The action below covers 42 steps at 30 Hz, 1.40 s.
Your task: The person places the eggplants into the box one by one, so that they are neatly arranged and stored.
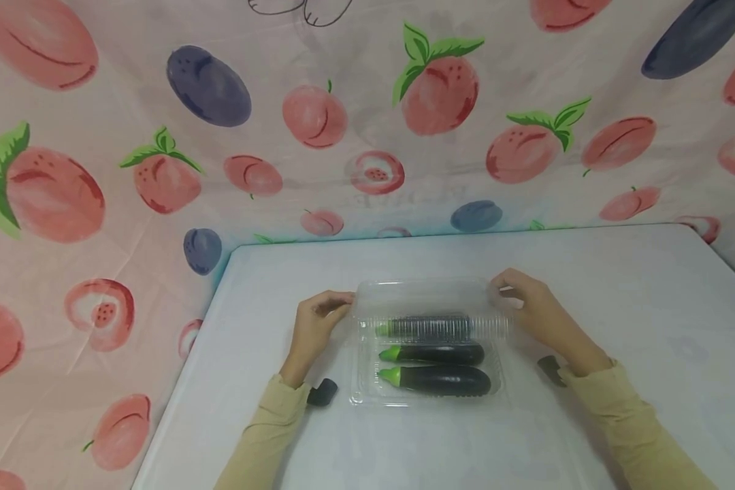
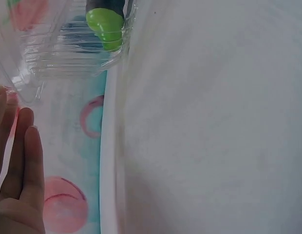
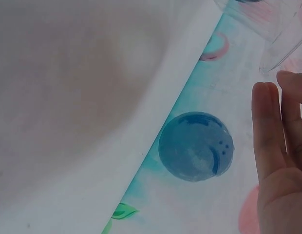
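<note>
A clear plastic clamshell box [image 1: 425, 401] lies on the white table with three dark eggplants inside, green stem ends pointing left. The front eggplant [image 1: 447, 380] and the middle eggplant [image 1: 444, 353] are in plain sight. Behind the ribbed plastic, the rear eggplant [image 1: 425, 328] shows through. The box's lid [image 1: 425, 296] stands raised at the far side. My left hand [image 1: 318, 323] pinches its left edge between thumb and fingers, while my right hand [image 1: 529, 309] pinches its upper right corner. In the left wrist view, a green stem end [image 2: 106, 27] shows through the plastic.
The white table [image 1: 282, 272] meets a fruit-printed cloth [image 1: 355, 75] hanging behind it and along the left side. Small dark devices are worn at the left wrist [image 1: 322, 393] and the right wrist [image 1: 551, 371]. Beige sleeves cover both forearms.
</note>
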Available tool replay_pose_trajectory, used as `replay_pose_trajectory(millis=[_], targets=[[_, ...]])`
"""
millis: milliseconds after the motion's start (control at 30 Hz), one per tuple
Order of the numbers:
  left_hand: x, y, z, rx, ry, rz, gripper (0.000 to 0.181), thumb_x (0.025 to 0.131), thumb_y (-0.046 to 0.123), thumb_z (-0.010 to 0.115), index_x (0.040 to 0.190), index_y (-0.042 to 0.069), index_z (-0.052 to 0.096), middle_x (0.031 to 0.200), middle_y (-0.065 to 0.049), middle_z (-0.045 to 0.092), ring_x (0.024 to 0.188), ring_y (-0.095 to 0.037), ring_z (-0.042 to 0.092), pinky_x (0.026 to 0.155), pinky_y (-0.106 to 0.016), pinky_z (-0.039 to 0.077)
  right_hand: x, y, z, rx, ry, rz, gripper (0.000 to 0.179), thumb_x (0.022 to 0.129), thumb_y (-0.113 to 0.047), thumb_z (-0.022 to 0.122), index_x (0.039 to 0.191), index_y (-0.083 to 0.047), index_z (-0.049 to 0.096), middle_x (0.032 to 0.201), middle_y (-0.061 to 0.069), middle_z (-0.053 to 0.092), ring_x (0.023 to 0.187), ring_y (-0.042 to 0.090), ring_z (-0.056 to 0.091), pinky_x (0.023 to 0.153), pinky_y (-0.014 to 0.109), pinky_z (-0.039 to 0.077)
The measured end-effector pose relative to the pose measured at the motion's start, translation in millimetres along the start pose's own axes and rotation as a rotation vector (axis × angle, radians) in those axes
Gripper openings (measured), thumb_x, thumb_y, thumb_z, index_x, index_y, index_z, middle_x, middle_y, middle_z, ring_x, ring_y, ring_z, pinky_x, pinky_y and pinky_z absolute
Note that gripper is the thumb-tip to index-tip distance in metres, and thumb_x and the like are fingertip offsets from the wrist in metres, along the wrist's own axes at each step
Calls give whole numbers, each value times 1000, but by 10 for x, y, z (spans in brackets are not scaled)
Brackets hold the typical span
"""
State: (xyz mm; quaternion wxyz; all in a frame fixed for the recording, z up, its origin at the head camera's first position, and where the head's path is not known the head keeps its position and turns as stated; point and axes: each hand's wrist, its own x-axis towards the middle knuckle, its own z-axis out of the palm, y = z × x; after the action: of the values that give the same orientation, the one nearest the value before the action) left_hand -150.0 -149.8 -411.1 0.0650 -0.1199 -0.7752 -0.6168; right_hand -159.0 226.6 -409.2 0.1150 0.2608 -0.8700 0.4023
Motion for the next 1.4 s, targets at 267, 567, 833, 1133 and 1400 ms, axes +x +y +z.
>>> replay_pose_trajectory(millis=[267, 567, 833, 1133, 1400], targets=[[-49, 40, -33, 4, -52, 7, 17, 90, -3, 67, 106, -4, 71, 115, -18, 71, 107, -17, 67, 103, -33, 52, -16, 12, -43, -13, -35, -62, 36, 77, 23, 64, 99, -5, 61, 98, 1, 62, 98, 9, 57, 90, 16, 54], [-59, -103, -30, 42, -82, -22, 22, 97, 12, 62, 113, -2, 70, 121, -12, 70, 114, -22, 64, 103, -30, 51, -69, 45, -64, 33, -64, -86, 34, 79, 23, 53, 97, -4, 61, 98, 3, 61, 97, 2, 54, 89, 5, 47], [-77, -230, -39, 27, -109, 0, 21, 97, 20, 64, 112, 7, 72, 126, -4, 69, 120, -19, 62, 107, -33, 48, -76, 65, -79, 46, -110, -151, 30, 81, 20, 61, 98, -6, 59, 103, 3, 60, 102, 5, 54, 87, 18, 56], [-170, -202, -57, 19, -159, 15, 25, 96, 12, 64, 120, 5, 68, 135, -6, 63, 126, -23, 57, 104, -34, 51, -116, 30, -83, 39, -138, -159, 27, 84, 16, 64, 98, -6, 59, 108, 4, 60, 106, 3, 53, 87, 19, 56], [-212, -183, 19, 123, -115, 30, 29, 94, 1, 63, 122, -2, 65, 138, -15, 59, 126, -33, 56, 104, -49, 50, -163, -30, -96, 24, -155, -103, 25, 87, 11, 66, 100, -9, 60, 114, 5, 60, 110, 1, 52, 86, 27, 59]])
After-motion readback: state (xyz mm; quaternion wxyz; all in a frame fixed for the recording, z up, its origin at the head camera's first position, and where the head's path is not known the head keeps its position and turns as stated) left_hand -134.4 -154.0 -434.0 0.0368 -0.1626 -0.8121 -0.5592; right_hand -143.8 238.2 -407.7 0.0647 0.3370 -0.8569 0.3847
